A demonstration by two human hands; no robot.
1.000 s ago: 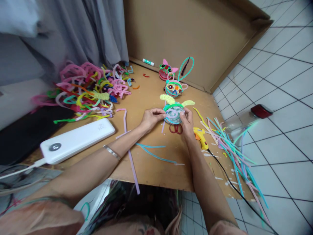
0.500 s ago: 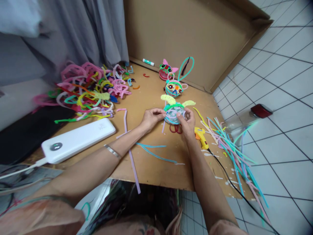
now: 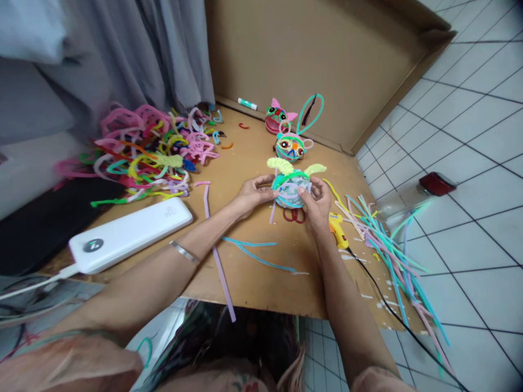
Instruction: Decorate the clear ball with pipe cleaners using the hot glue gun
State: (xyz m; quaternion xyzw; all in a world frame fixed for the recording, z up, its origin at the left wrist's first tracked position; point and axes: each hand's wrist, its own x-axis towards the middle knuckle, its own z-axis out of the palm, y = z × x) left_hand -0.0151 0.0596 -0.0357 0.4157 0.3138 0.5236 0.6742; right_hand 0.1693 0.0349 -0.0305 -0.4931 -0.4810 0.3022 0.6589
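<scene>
A round clear craft piece [image 3: 291,190] has a green band, a lilac strip across its front and two fuzzy yellow ear shapes on top. My left hand [image 3: 258,195] grips its left edge between thumb and fingers. On its right edge is my right hand [image 3: 316,200], thumb on the front and fingers behind. Dark red loops [image 3: 294,216] show just below the piece. Beside my right hand lies a yellow glue gun [image 3: 338,231]. Blue pipe cleaners [image 3: 261,260] and a long lilac one [image 3: 220,272] lie nearer the front edge.
Two finished-looking animal faces [image 3: 290,147] stand behind. At left are a tangled pipe-cleaner pile [image 3: 159,147] and a white power bank [image 3: 131,234]. Straight pipe cleaners [image 3: 392,250] lie at right by a clear bottle with a dark red cap [image 3: 437,185]. A cardboard wall [image 3: 294,60] rises behind.
Both hands have shifted slightly outward on the round piece, my right thumb a little to the right. My left forearm has moved slightly left. Both hands still hold the piece.
</scene>
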